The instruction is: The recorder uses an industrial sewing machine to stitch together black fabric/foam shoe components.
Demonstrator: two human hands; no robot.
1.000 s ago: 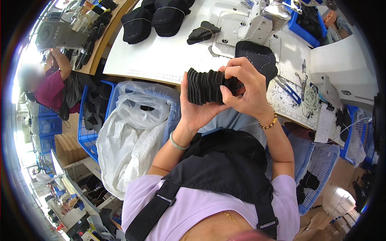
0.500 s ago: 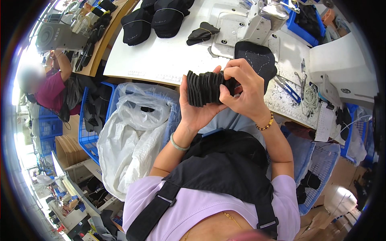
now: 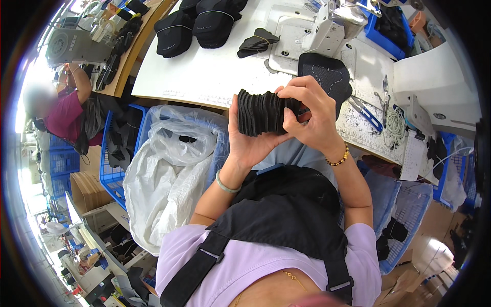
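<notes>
Though linty, workshop table (image 3: 215, 74) beyond stack (image 3: 260, 113)

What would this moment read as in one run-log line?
left hand: cradles stack of black pieces | right hand: grips stack's right end | white table: banded black bundles, sewing machine

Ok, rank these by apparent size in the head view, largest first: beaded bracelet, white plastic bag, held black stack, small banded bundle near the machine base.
1. White plastic bag
2. Held black stack
3. Small banded bundle
4. Beaded bracelet
</notes>
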